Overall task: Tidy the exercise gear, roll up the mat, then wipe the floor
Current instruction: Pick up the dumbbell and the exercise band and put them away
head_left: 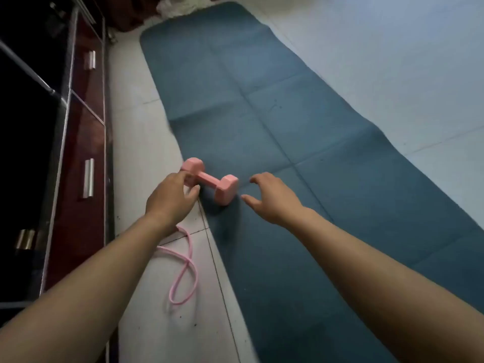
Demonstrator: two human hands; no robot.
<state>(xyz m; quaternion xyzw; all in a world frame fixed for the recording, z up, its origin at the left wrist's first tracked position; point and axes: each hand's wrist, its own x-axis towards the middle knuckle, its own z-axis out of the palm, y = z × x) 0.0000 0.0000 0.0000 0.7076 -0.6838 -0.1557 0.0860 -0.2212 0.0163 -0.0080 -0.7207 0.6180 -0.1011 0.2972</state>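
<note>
A pink dumbbell [209,180] lies across the left edge of the blue exercise mat [275,121], which is spread flat on the tiled floor. My left hand [171,200] hovers at the dumbbell's left end, fingers curled and touching or nearly touching it, not closed around it. My right hand [272,197] is spread open just right of the dumbbell's other end, apart from it. A pink resistance band [183,268] lies looped on the floor tiles under my left forearm.
A dark red cabinet [83,153] with metal handles runs along the left side, close to the mat. White crumpled cloth [175,6] sits at the mat's far end. Pale floor tiles [392,61] stretch to the right of the mat.
</note>
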